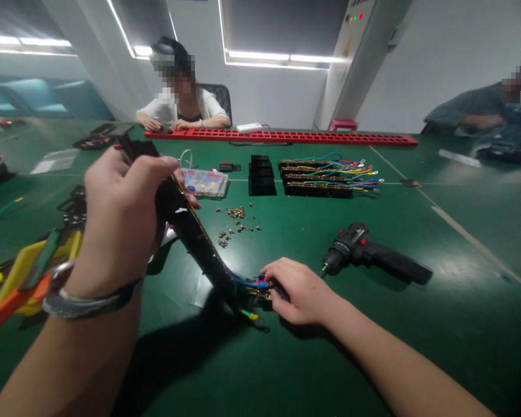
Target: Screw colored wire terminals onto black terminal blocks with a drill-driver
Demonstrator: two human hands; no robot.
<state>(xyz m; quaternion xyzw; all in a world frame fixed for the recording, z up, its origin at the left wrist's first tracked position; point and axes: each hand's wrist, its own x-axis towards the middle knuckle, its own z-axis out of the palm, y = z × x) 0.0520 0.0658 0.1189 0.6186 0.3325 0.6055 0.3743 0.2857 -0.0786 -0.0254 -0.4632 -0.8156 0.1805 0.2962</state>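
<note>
My left hand is wrapped round the upper end of a long black strip, which slants down to the right over the green table. At its lower end are blue, yellow and green wires and a small black part. My right hand closes its fingers on that black part beside the wires. A green-yellow wire end with a ring terminal hangs below. Small brass screws lie loose beyond the strip.
A black drill lies right of my right hand. Farther back are wired strips, black blocks, a clear parts box and a red rail. Yellow-orange tools lie left. People sit across the table.
</note>
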